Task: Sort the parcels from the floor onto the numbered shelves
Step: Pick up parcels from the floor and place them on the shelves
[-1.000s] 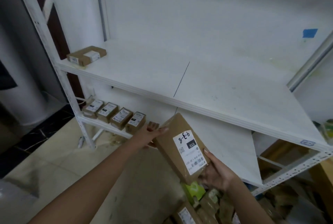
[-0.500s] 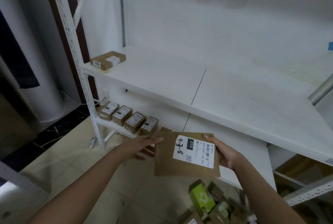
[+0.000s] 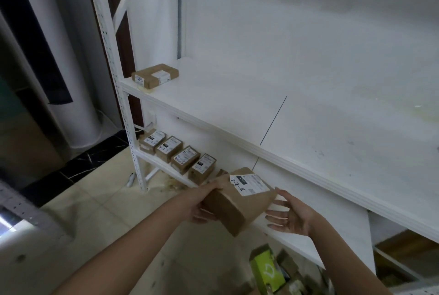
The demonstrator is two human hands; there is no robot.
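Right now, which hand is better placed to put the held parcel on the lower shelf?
Probably left: the left hand grips the parcel at the lower shelf; the right hand is open beside it, gripping nothing.

upper shelf (image 3: pixel 237 104): lone parcel (image 3: pixel 154 76) on its left end, upper left
lower shelf (image 3: pixel 342 214): row of four parcels (image 3: pixel 185 159) at its left end
held parcel (image 3: pixel 237 202): lower middle, between left hand (image 3: pixel 204 202) and right hand (image 3: pixel 289 216)
floor pile (image 3: pixel 273 271): bottom right

Dim, flat, greyish indoor light; soft focus; wide-angle curvature toward the edges.
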